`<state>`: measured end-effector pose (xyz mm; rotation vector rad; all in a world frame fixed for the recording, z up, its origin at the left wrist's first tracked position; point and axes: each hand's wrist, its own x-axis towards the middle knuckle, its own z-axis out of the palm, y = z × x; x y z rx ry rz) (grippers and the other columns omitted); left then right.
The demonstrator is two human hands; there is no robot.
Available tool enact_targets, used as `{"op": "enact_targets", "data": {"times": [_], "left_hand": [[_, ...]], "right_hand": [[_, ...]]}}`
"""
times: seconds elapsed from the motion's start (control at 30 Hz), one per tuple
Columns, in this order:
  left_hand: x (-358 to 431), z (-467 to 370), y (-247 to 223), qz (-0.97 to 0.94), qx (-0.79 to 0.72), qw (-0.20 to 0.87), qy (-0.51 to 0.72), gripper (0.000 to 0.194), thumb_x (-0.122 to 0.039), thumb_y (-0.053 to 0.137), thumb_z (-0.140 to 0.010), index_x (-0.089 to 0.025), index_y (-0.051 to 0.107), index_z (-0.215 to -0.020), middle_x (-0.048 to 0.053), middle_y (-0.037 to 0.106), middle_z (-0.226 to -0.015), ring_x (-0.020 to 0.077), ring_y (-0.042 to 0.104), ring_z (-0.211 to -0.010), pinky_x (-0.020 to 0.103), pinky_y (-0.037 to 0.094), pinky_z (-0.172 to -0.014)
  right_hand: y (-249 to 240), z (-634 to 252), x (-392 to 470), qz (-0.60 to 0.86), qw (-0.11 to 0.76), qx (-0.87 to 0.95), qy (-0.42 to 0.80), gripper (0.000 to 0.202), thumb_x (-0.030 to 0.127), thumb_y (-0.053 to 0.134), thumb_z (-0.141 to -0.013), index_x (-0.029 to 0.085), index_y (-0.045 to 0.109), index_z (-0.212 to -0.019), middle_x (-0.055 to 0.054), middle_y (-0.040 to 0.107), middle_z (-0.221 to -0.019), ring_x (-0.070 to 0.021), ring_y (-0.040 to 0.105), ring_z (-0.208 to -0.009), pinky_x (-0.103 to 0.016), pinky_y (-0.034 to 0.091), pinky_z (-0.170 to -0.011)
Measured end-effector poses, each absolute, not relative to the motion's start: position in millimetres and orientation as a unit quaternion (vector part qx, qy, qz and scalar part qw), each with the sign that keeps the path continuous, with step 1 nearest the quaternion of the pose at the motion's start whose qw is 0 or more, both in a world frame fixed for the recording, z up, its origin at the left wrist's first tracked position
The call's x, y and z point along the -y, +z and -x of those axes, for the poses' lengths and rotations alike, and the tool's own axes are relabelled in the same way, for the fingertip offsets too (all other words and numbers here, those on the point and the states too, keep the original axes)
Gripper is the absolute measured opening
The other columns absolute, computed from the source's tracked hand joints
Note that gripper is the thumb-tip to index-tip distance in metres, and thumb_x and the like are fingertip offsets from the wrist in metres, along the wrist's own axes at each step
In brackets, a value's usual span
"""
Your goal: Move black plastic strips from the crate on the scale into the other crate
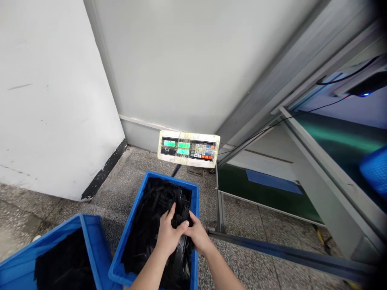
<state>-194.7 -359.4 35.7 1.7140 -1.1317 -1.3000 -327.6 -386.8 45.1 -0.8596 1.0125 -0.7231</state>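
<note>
Left hand: the left hand (167, 235) is inside the middle bin, fingers curled over a bundle of black strips (181, 219), gripping it.
Right hand: the right hand (197, 235) presses against the same bundle from the right side, closed on it and touching the left hand.
Middle bin: a blue plastic bin (133, 225) stands on the speckled floor (242, 257); it is filled nearly to the rim with loose black strips.
Left bin: a second blue bin (90, 237) sits just beside it at the lower left, also holding black pieces.
Scale: a scale display (188, 149) with green readouts and a keypad stands behind the middle bin.
Right side: a metal-framed workstation (317, 177) with a green surface.
</note>
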Motion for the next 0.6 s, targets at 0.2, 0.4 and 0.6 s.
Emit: {"op": "enact_targets", "data": {"times": [0.2, 0.4, 0.6], "left_hand": [[344, 178, 32, -0.667, 0.411, 0.358, -0.508, 0.08, -0.056, 0.061, -0.075, -0.026, 0.034, -0.144, 0.01, 0.044, -0.145, 0.0233, 0.034, -0.138, 0.039, 0.027, -0.118], [270, 93, 30, -0.722, 0.355, 0.357, -0.474, 0.083, -0.059, 0.066, -0.071, -0.031, 0.035, -0.143, 0.01, 0.045, -0.142, 0.0254, 0.036, -0.136, 0.04, 0.029, -0.117], [122, -55, -4, -0.808, 0.233, 0.371, -0.395, 0.077, -0.051, 0.063, -0.076, -0.024, 0.036, -0.143, 0.01, 0.051, -0.139, 0.0247, 0.046, -0.129, 0.04, 0.034, -0.115]], "right_hand": [[43, 312, 378, 0.396, 0.734, -0.464, -0.298, 0.07, 0.024, 0.082, -0.063, 0.026, 0.051, -0.126, -0.005, 0.063, -0.117, -0.0263, 0.059, -0.108, -0.047, 0.043, -0.104], [20, 224, 325, 0.418, 0.749, -0.461, -0.228, 0.07, 0.026, 0.083, -0.061, 0.027, 0.053, -0.124, -0.004, 0.061, -0.122, -0.0269, 0.057, -0.11, -0.047, 0.042, -0.105], [-26, 50, 210, 0.4, 0.845, -0.335, -0.121, 0.068, 0.024, 0.082, -0.06, 0.026, 0.056, -0.123, -0.002, 0.065, -0.114, -0.0246, 0.061, -0.103, -0.042, 0.05, -0.096]]}}
